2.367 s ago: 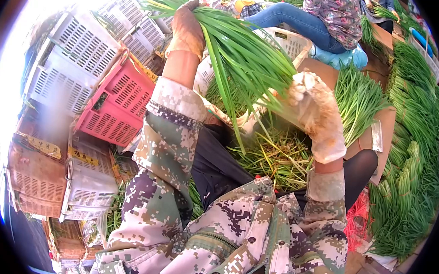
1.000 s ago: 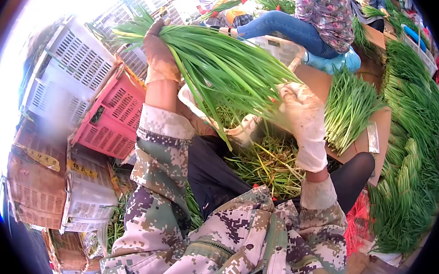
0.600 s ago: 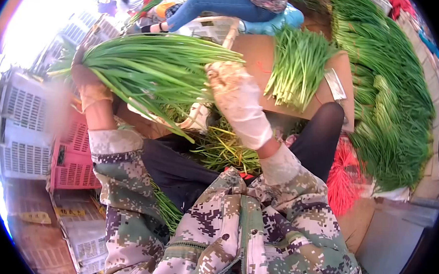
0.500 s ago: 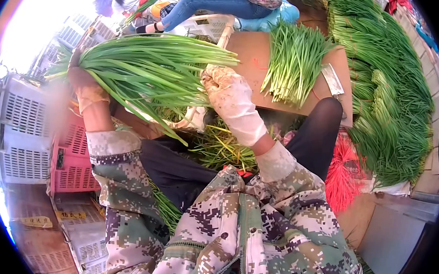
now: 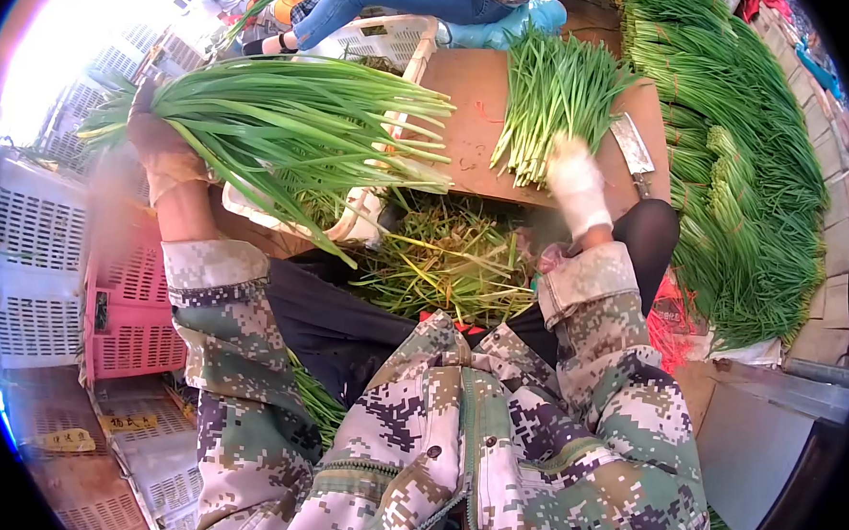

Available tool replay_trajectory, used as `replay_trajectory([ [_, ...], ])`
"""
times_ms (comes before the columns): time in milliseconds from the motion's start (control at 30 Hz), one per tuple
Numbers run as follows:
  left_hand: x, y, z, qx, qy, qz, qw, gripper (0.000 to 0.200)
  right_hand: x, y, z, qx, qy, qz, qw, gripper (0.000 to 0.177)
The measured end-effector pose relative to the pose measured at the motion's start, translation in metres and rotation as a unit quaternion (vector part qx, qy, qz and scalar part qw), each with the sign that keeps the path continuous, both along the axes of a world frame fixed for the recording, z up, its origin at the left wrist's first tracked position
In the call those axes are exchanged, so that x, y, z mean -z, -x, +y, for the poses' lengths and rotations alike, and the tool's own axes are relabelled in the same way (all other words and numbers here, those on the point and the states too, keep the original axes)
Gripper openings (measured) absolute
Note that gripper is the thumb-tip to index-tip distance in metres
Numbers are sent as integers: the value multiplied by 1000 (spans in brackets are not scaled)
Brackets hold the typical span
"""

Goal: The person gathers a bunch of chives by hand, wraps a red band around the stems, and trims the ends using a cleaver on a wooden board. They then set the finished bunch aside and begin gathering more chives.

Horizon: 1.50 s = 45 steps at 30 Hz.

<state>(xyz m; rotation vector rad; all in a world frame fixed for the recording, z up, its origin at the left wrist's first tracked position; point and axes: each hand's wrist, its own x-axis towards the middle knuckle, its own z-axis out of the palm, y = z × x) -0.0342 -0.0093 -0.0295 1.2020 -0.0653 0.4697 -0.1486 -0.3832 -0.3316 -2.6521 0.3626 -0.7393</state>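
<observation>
My left hand (image 5: 160, 141), in a brownish glove, is wrapped round the leafy end of a large bunch of long green leaves (image 5: 289, 109), whose pale ends point right. On the brown board (image 5: 466, 104) lies a second bunch, of green stalks (image 5: 560, 95). My right hand (image 5: 577, 182), in a soiled whitish glove, is at the lower pale ends of that second bunch; it is blurred and its fingers cannot be made out. A cleaver (image 5: 632, 144) rests on the board to the right of the stalks.
Loose trimmings (image 5: 444, 261) lie below the board. White crates (image 5: 42, 235) and pink crates (image 5: 135, 298) stand at left. A big pile of green bundles (image 5: 755, 186) and red strings (image 5: 669, 321) are at right. A person in jeans (image 5: 380, 8) sits beyond the white basket (image 5: 412, 53).
My right hand has left the ends of the held bunch and moved right to the stalks on the board. My left hand still holds its bunch.
</observation>
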Motion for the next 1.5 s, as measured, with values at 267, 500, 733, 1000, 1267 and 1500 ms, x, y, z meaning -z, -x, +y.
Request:
replay_trajectory([
  [267,15,-24,18,8,13,28,999,32,-15,68,51,-343,-111,293,885,13],
  [500,9,-17,30,36,31,25,999,24,-37,27,25,-78,-136,98,983,17],
  [733,12,-17,36,51,63,26,996,26,-29,23,41,-313,-109,284,900,16],
  [1000,3,-2,47,101,94,55,989,26,-153,69,97,-269,-553,84,784,9],
  [1267,-3,13,40,53,82,28,995,22,-179,63,122,-222,-308,-307,873,14],
  [1500,-4,19,41,69,112,-4,991,21,-196,73,129,-270,-383,-255,846,14],
])
